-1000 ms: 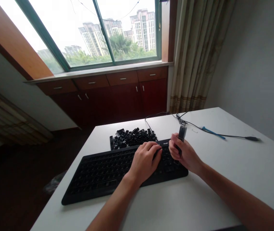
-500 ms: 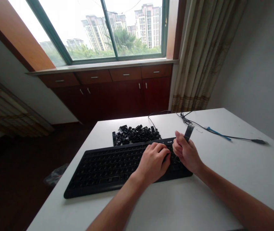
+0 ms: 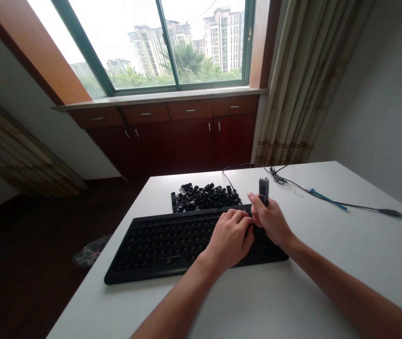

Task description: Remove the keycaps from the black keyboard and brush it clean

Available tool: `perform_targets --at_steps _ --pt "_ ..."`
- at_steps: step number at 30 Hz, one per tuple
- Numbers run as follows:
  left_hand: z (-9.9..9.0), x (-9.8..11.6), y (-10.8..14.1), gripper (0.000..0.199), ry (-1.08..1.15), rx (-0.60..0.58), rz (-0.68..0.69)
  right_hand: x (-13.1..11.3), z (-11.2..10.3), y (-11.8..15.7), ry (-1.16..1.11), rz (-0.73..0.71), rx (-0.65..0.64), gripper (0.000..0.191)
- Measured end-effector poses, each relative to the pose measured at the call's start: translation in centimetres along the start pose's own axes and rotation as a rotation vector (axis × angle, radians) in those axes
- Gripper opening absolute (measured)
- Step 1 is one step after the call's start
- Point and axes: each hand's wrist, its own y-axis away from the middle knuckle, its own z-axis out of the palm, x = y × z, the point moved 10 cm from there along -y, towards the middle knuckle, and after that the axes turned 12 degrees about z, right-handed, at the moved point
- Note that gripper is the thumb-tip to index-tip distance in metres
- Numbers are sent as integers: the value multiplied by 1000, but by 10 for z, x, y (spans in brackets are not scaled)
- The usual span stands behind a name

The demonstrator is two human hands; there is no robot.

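Note:
A black keyboard [image 3: 172,238] with its keycaps off lies on the white table. My left hand [image 3: 231,235] rests on its right part, fingers curled down; what they may pinch is hidden. Close beside it, my right hand [image 3: 270,219] is wrapped round a dark tool [image 3: 263,190], whose pronged end points up and whose lower end is hidden by my hands. Behind the keyboard lies a pile of loose black keycaps [image 3: 204,197].
On the white table [image 3: 345,263], a black cable [image 3: 277,177] runs from behind the keyboard to a plug [image 3: 389,213] at the right. A blue strip-like tool [image 3: 328,199] and a thin bent wire [image 3: 298,194] lie near it. A plastic bag [image 3: 91,253] is on the floor.
My right hand has turned the dark tool more upright and come closer to my left hand. The whole view has shifted slightly, with the table now further right.

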Motion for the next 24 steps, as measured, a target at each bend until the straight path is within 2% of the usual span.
perform_targets --at_steps 5,12,16,19,24 --pt "1 0 0 21 -4 1 -2 6 -7 9 -14 39 -24 50" --pt "0 0 -1 22 34 -20 -9 9 0 14 -69 -34 13 50" --pt "-6 5 3 41 333 130 -87 2 1 23 -85 -92 -29 51" --pt "0 18 3 52 547 210 -109 -4 2 37 -77 -143 -85 46" --pt "19 32 1 80 515 182 -88 -4 -2 44 -154 -190 -57 47"
